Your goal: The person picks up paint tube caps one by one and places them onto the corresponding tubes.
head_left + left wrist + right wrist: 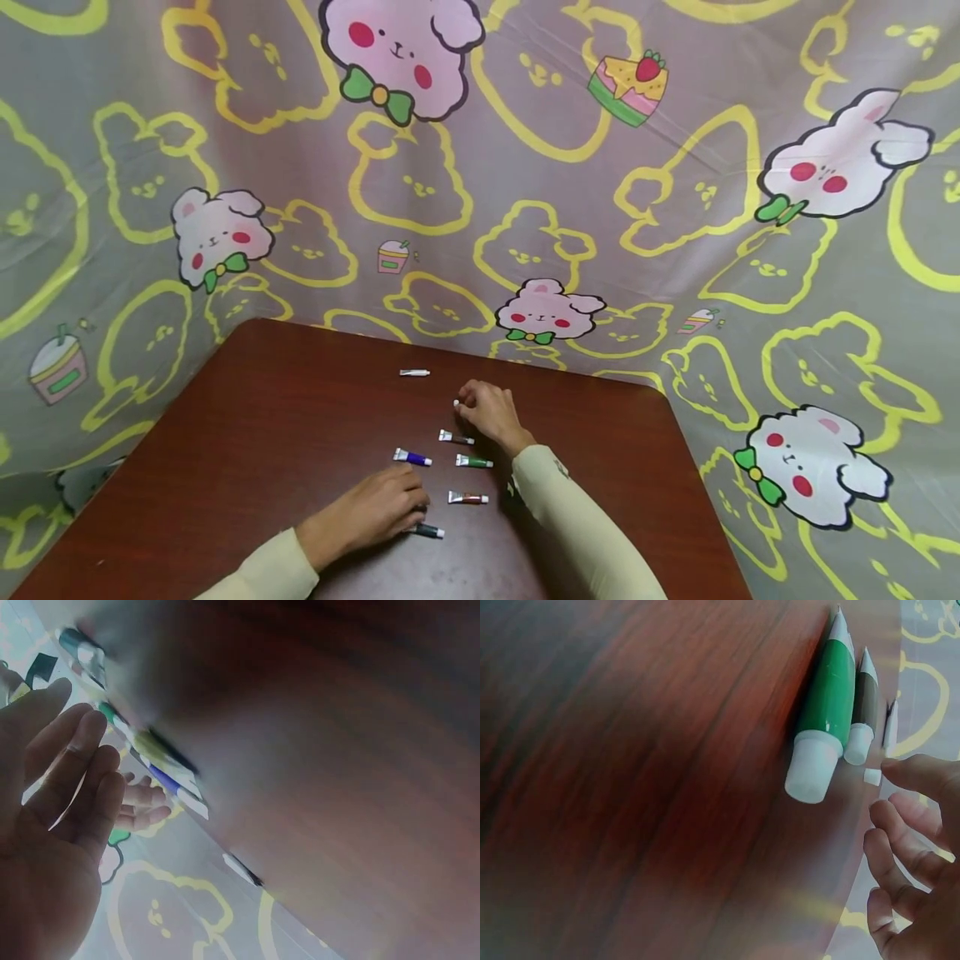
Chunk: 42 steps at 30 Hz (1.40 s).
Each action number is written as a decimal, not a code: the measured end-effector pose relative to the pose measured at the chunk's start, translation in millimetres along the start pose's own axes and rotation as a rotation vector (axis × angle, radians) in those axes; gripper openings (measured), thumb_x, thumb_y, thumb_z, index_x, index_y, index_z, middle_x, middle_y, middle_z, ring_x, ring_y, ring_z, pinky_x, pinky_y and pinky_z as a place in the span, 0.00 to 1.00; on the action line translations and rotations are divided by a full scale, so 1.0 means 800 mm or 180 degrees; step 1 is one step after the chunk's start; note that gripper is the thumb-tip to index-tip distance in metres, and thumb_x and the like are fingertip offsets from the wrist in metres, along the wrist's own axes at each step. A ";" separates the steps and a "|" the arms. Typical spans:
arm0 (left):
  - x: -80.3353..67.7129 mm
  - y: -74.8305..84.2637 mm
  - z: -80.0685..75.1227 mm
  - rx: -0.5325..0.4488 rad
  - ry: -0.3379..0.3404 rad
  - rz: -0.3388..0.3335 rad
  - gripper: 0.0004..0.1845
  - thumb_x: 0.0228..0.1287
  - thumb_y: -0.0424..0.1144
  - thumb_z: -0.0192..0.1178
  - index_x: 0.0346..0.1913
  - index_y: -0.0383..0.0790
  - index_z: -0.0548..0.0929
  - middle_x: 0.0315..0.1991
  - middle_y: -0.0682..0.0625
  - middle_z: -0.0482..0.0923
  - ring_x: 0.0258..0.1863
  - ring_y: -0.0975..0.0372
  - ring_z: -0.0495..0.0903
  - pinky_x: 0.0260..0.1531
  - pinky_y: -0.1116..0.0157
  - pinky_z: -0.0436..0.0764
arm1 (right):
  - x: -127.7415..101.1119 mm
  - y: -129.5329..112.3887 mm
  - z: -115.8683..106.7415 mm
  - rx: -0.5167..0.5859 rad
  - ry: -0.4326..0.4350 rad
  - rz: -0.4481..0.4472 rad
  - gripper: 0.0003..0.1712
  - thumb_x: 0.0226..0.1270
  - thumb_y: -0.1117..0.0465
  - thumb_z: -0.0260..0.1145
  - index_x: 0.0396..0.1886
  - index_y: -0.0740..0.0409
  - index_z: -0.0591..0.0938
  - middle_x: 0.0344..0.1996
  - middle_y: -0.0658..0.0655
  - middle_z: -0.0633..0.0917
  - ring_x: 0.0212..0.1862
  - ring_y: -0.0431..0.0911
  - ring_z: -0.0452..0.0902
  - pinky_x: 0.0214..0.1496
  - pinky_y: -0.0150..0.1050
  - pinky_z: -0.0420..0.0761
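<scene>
Your left hand (375,508) lies flat on the wooden table (247,433), fingers straight, touching the dark teal paint tube (429,531) at its 4 o'clock. At 1 o'clock lie the red tube (468,498), green tube (474,461), purple tube (412,457) and brown tube (455,437). Your right hand (491,412), beyond, pinches a small white cap (456,404). The white tube (414,372) lies farthest, at 12 o'clock.

Dark reddish-brown wood-grain table (247,433), grey backdrop cloth (675,208) patterned with yellow outlines and pink bunnies, green paint tube (473,461) with white cap, purple tube (412,457), red-brown tube (468,498), cream sleeves (570,517)
</scene>
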State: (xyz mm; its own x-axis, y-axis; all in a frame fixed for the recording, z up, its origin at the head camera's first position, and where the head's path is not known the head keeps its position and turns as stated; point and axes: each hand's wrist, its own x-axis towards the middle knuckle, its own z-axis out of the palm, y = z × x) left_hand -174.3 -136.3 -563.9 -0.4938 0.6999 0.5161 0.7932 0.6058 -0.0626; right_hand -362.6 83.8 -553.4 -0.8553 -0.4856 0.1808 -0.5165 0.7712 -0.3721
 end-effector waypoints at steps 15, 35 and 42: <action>0.011 -0.046 0.002 -0.0037 0.0082 -0.0352 0.09 0.62 0.42 0.80 0.39 0.46 0.89 0.34 0.57 0.82 0.36 0.62 0.77 0.41 0.62 0.81 | 0.001 0.003 0.009 -0.0339 -0.0016 -0.0028 0.12 0.69 0.49 0.79 0.46 0.49 0.92 0.36 0.47 0.93 0.44 0.45 0.89 0.52 0.53 0.78; 0.028 -0.099 0.014 0.0178 -0.0328 -0.0806 0.10 0.68 0.41 0.76 0.46 0.42 0.90 0.41 0.51 0.86 0.44 0.56 0.83 0.55 0.55 0.85 | -0.007 0.006 0.008 -0.0482 0.0115 -0.0089 0.04 0.72 0.55 0.77 0.40 0.49 0.91 0.37 0.50 0.92 0.45 0.49 0.89 0.52 0.55 0.78; 0.023 -0.117 0.020 0.0233 -0.0336 -0.0906 0.09 0.66 0.41 0.77 0.44 0.42 0.89 0.40 0.50 0.85 0.43 0.56 0.83 0.56 0.54 0.86 | -0.016 0.003 0.002 -0.0491 0.0146 -0.0137 0.04 0.71 0.55 0.76 0.39 0.48 0.91 0.34 0.49 0.92 0.42 0.48 0.89 0.49 0.53 0.79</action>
State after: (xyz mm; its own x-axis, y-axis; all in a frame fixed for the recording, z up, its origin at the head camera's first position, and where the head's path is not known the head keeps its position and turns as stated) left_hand -263.5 -174.4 -562.1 -0.7296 0.5315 0.4303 0.5920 0.8059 0.0084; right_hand -353.0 91.3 -558.3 -0.8314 -0.5029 0.2361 -0.5498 0.8059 -0.2196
